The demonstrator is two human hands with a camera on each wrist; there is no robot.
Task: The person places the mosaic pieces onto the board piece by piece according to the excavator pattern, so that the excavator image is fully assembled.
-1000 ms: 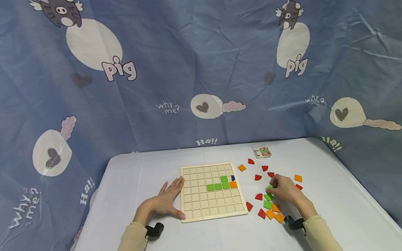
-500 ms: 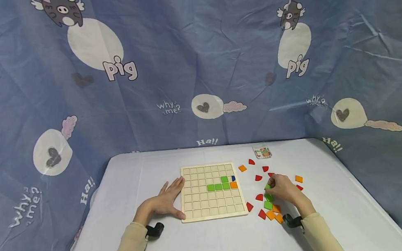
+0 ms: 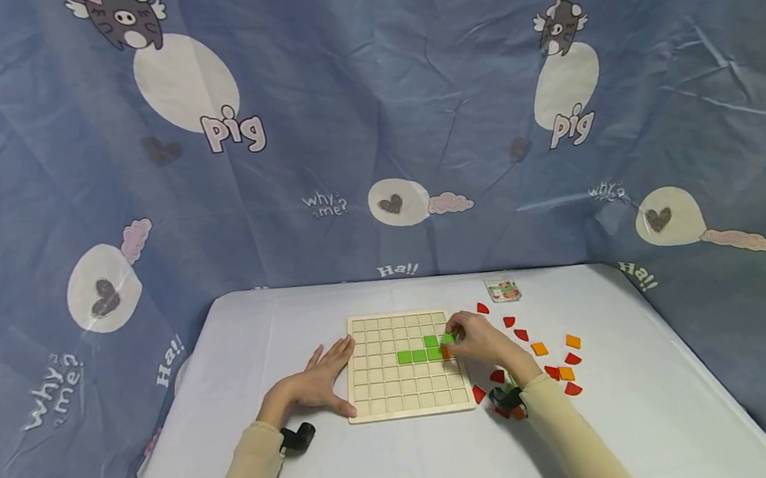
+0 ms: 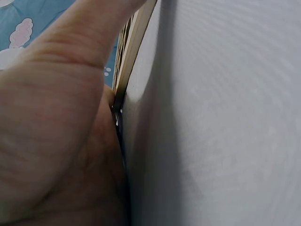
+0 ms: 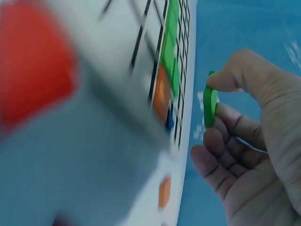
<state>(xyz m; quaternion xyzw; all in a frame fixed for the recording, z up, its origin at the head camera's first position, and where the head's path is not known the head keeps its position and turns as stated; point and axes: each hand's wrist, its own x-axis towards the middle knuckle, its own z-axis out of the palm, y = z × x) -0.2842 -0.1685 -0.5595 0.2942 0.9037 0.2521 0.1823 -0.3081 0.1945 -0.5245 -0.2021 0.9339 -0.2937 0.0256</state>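
Observation:
A pale wooden grid board (image 3: 400,391) lies on the table, with several green square tiles (image 3: 419,355) and an orange square tile (image 3: 446,352) set in its cells. My right hand (image 3: 483,340) is over the board's right edge and pinches a green tile (image 5: 209,106) between thumb and fingers. In the right wrist view a blue piece (image 5: 170,120) shows beside the orange tile; from the head it is hidden. My left hand (image 3: 311,385) lies spread at the board's left side, its fingertips and thumb touching the edge.
Red quarter-round pieces (image 3: 510,321) and orange squares (image 3: 540,349) are scattered right of the board, some partly hidden under my right wrist. A small clear packet with a printed picture (image 3: 503,290) lies at the back. A blue patterned cloth (image 3: 369,114) hangs behind the table.
My right hand has moved left from the loose pieces to the board's right edge, carrying a green tile. Red and orange pieces it covered now show. My left hand has stayed in place.

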